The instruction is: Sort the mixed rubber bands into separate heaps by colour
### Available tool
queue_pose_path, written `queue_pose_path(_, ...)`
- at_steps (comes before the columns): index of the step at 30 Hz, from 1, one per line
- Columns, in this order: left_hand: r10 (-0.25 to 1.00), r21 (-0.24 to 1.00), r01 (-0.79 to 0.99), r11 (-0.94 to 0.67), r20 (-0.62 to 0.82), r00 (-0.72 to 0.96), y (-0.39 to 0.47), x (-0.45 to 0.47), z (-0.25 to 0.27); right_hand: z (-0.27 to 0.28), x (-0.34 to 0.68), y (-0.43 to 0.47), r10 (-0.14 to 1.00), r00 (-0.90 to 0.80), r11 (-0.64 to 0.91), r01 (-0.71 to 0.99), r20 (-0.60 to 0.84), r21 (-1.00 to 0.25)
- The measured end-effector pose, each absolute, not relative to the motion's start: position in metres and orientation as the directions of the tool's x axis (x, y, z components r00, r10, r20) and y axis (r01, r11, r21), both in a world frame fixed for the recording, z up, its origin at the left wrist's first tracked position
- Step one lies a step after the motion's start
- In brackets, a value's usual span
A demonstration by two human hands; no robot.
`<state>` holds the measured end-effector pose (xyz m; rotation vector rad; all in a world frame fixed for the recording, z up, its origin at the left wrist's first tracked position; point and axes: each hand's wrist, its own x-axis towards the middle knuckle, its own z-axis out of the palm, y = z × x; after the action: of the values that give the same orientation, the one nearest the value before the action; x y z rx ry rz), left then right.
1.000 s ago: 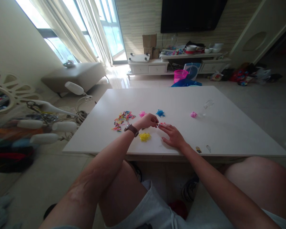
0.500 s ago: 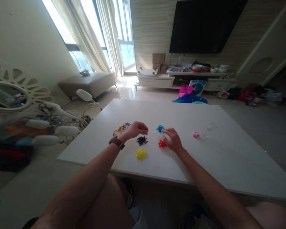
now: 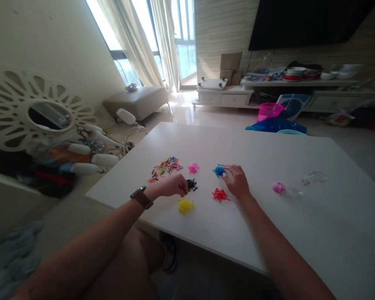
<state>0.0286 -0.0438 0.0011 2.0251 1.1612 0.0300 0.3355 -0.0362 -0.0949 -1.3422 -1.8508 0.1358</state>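
My left hand point(image 3: 175, 185), with a dark watch on its wrist, is pinched at the near left edge of a pile of black rubber bands point(image 3: 192, 183). A small dark strand, seemingly a black rubber band, shows at its fingertips. Just beyond the hand lie a mixed-colour heap of small bands point(image 3: 168, 166) and a pink pile point(image 3: 193, 168). A yellow pile point(image 3: 186, 206) is nearer me. My right hand point(image 3: 237, 181) has thumb and fingers apart at the right edge of a blue pile point(image 3: 219, 170). A red pile point(image 3: 220, 194) sits below that hand.
On the right of the white table point(image 3: 253, 229) lie a pink egg-shaped piece point(image 3: 278, 188) and a clear plastic object point(image 3: 314, 178). Past the far edge stand a pink basket point(image 3: 270, 111) and a low cabinet point(image 3: 221, 98). White lamp shades point(image 3: 104, 160) stand off to the left.
My left hand has come down towards me, from above the black pile to its near side, uncovering the pink pile. My right hand stays by the blue pile. The view has turned left.
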Motion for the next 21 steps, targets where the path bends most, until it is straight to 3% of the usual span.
queue_pose_path(12, 0.762, 0.577, 0.765, -0.288, -0.345, 0.547, -0.040, 0.033, -0.011, -0.092, 0.329, -0.040, 0.856, -0.116, 0.403, 0.761, 0.504, -0.509)
queue_pose_path(21, 0.893, 0.567, 0.789, -0.237, -0.194, 0.407, -0.033, 0.026, -0.024, -0.094, 0.333, -0.040, 0.859, -0.121, 0.402, 0.760, 0.497, -0.511)
